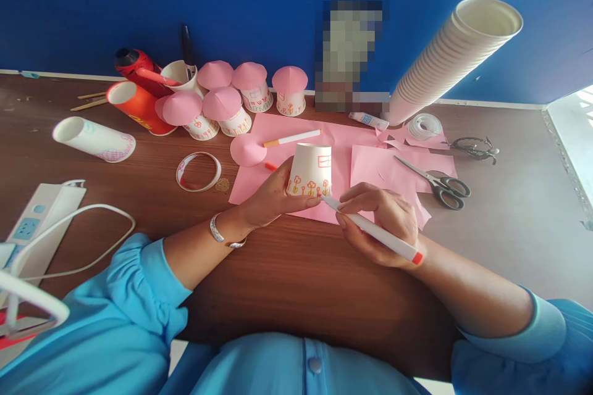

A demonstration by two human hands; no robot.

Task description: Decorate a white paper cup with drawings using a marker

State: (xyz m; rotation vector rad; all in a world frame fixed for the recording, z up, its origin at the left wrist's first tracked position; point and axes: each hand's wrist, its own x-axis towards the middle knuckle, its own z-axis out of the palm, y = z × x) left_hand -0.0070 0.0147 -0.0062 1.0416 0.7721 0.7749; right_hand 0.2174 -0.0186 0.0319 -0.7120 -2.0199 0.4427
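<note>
My left hand [273, 194] grips an upturned white paper cup [309, 166] by its lower left side. Flowers in red and green line the cup's rim, and a red window shape is drawn higher up. In my right hand [382, 222] is a white marker pen [386, 237] with a red end, its tip at the cup's lower right edge. Under and behind the cup lie pink paper sheets [343, 210]. On them rest a pink paper cone [249, 150] and another white marker with an orange end [293, 138].
Several decorated cups with pink cone roofs [290, 80] stand at the back. A tall stack of paper cups [456, 55] leans at the right, near scissors [440, 182] and clear tape [424, 127]. Left are a tape ring [198, 171], a paper cup [95, 139] and a power strip [44, 222].
</note>
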